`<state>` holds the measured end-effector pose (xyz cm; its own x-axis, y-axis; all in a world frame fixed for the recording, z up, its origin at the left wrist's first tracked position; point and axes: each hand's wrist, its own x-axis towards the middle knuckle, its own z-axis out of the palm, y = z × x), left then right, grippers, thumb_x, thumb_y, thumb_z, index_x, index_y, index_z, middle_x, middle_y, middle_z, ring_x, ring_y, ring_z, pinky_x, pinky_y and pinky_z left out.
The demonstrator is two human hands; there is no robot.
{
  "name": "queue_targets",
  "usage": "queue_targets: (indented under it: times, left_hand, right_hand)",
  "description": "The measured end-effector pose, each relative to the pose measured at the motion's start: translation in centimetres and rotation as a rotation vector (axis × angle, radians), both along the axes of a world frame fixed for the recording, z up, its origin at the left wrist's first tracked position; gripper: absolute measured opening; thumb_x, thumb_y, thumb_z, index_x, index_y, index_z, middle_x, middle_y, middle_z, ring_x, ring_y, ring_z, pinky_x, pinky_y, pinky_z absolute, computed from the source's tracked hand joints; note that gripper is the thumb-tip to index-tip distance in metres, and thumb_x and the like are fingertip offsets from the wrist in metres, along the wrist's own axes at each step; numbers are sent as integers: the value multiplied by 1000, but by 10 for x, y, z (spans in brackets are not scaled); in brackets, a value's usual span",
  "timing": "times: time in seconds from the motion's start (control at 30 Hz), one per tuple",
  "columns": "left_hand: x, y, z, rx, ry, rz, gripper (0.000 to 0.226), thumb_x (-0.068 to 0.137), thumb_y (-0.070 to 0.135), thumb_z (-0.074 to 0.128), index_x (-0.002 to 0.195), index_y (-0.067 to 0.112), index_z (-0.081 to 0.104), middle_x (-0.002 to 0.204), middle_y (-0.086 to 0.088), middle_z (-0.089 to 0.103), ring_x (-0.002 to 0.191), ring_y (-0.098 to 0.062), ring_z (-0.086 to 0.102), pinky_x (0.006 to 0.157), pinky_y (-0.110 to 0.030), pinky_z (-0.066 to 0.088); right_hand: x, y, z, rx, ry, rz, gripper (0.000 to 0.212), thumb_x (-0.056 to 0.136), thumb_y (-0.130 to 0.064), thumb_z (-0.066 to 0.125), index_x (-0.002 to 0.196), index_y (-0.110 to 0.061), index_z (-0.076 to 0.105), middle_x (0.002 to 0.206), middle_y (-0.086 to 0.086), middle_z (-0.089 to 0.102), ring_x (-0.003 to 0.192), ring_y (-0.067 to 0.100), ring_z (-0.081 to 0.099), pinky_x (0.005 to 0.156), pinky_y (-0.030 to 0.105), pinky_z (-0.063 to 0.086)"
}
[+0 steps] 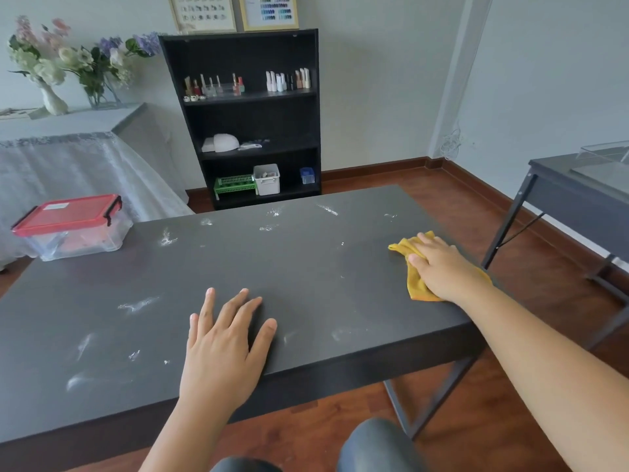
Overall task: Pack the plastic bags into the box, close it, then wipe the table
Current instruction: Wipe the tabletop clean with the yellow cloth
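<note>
We are leaning over the dusty tabletop (306,267), white smears lying across most of it. The box (73,226) is sitting shut at the far left corner. Our left hand (224,345) is bracing flat, its grip apart. Our right hand (442,267) is pressing the cloth (413,284) near the right edge; a sideways stroke could be pushing dust onto the floor

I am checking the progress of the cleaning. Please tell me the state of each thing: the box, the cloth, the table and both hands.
Box: closed, red lid on, latch down, at the table's far left corner.
Cloth: yellow, crumpled, pressed under the right hand.
Table: dirty, white smears across most of it.
Left hand: flat on the table, empty.
Right hand: palm down on the cloth.
</note>
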<state>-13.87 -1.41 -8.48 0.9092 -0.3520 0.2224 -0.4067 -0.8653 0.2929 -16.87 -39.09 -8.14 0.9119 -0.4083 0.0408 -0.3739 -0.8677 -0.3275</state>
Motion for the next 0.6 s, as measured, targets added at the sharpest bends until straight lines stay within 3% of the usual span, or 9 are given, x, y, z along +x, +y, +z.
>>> queue_targets:
  times: [0.1, 0.27, 0.43, 0.6]
  left_hand:
    - [-2, 0, 1, -6, -4, 3, 69, 87, 69, 11, 140, 38, 41, 153, 21, 29, 148, -20, -6, 119, -43, 4]
    - [-3, -1, 2, -10, -5, 21, 71, 86, 69, 10, 141, 37, 42, 153, 21, 29, 148, -21, -5, 119, -43, 5]
    - [-4, -3, 2, 1, -3, 19, 69, 87, 68, 11, 141, 38, 41, 152, 22, 29, 148, -19, -6, 119, -43, 4]
    - [-2, -1, 2, 10, -2, 11, 68, 87, 69, 11, 142, 39, 40, 153, 23, 27, 148, -18, -9, 119, -42, 2]
  right_hand:
    - [30, -21, 2, -107, 74, -138, 51, 101, -39, 22, 149, -23, 29, 159, 3, 22, 142, 30, 19, 112, 47, 16]
    - [85, 10, 6, -121, 147, -194, 67, 93, -59, 8, 151, -29, 20, 160, 8, 16, 143, 39, 12, 114, 53, 9]
    - [105, 74, 10, -140, 159, 128, 56, 98, -48, 14, 151, -32, 15, 161, 3, 10, 144, 36, 7, 115, 52, 8]
    - [57, 85, -2, -48, 90, 436, 52, 98, -54, 22, 149, -45, 18, 161, -13, 6, 148, 18, -2, 117, 42, 0]
